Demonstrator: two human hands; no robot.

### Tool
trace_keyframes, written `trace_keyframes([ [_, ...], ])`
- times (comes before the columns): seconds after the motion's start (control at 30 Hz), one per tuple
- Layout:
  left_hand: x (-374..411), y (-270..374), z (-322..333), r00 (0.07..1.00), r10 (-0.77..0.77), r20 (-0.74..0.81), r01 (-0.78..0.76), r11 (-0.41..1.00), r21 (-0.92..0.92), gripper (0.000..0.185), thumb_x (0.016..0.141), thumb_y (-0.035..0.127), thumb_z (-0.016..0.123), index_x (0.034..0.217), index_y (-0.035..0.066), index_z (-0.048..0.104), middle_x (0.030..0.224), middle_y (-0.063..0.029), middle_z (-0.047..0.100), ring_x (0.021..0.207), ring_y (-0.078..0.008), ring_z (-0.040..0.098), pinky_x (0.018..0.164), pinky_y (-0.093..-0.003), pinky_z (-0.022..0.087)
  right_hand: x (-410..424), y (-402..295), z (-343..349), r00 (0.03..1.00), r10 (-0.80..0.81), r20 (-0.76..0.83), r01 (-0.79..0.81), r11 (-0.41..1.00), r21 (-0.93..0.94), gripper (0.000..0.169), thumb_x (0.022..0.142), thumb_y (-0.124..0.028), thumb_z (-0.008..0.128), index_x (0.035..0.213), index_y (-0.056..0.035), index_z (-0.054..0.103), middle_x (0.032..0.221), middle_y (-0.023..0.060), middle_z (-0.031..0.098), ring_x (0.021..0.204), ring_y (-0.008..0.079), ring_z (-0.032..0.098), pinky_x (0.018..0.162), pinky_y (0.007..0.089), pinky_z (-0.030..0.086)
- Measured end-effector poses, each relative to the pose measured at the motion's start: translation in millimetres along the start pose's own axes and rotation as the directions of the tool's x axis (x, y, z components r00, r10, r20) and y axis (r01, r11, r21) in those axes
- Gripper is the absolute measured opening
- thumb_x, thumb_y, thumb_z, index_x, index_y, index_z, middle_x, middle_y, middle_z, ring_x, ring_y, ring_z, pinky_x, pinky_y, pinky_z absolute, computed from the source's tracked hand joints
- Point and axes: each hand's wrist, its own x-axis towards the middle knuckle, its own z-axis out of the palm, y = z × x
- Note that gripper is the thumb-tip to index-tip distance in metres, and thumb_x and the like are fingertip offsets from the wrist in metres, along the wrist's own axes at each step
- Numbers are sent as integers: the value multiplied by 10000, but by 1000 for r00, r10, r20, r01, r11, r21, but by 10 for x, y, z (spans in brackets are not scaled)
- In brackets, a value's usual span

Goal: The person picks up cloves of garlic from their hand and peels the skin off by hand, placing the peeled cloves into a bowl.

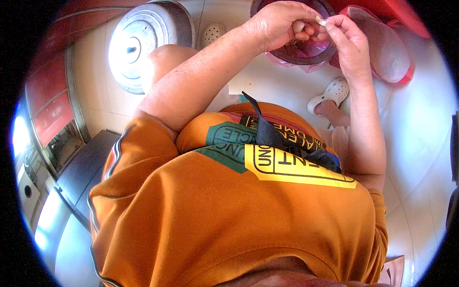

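Note:
My left hand [283, 27] reaches in from the left and my right hand [349, 39] comes up on the right. Their fingertips meet at the top of the view, pinching a small whitish piece [323, 22] between them; what it is cannot be told. The other fingers of my left hand are curled. Both hands are over a dark round bin [304, 61] lined with a pink plastic bag [310, 67]. Brownish scraps, partly hidden by my hands, lie inside it.
A large round metal lid [152, 36] is at the upper left, by my bare knee. A red and translucent plastic object [392, 57] lies right of the bin. White clogs [335, 91] are on the tiled floor. A dark bench-like surface [84, 158] stands at the left.

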Motion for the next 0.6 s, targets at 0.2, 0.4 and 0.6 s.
trace_keyframes([
  [0.2,25,-22,-84,1000,14,12,-14,1000,-7,195,974,133,501,950,1,644,803,-82,654,656,-129,549,627,-243,448,41,73,-35,999,-10,31,11,999,-42,131,962,-153,565,998,-33,605,943,45,643,836,127,618,807,260,487],
  [0.4,27,-7,-71,999,12,-46,-11,1000,17,102,957,111,566,936,34,629,805,-44,643,654,-108,532,624,-231,441,37,24,-89,999,-39,21,34,973,226,137,960,-102,508,1012,-6,591,920,58,629,841,145,612,837,318,524],
  [0.6,-12,58,-6,995,16,-103,-18,1000,-18,101,946,102,598,1043,72,593,847,-18,641,667,-102,541,644,-237,457,51,-52,-177,998,-64,16,56,957,286,148,948,-96,482,1006,9,569,896,73,606,828,162,597,834,342,524],
])
